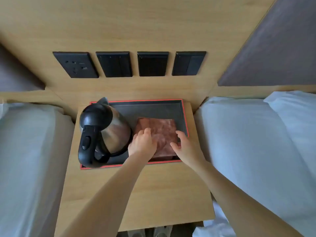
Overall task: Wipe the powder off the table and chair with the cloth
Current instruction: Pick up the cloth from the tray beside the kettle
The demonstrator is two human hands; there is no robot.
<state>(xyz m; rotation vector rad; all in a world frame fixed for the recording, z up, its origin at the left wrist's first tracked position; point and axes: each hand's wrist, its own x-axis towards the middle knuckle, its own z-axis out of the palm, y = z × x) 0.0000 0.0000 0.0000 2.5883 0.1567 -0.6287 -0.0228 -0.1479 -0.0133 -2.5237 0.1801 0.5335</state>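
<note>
a light wooden bedside table (136, 194) is standing between two beds (248, 142) made up in white linen, backed by a wood wall panel (136, 28) carrying a row of four black plates (152, 63), the leftmost a socket. on the far part of the tabletop a dark tray (147, 106) with a thin red rim is sitting, and a steel kettle (104, 132) with a black lid and handle is filling its left side. the cloth (160, 129) is lying in the right half of the tray, just beside the kettle: reddish brown, mottled with paler blotches, folded flat into a rough square with a layered edge showing along its left side. the left hand (142, 144) is resting on the near left part of the cloth, fingers curling down into the fabric, bunching it a little. the right hand (183, 146) is sitting at the cloth's near right corner with fingers spread apart and relaxed, fingertips touching its edge over the tray rim. whether powder is lying anywhere, i cannot tell.
</note>
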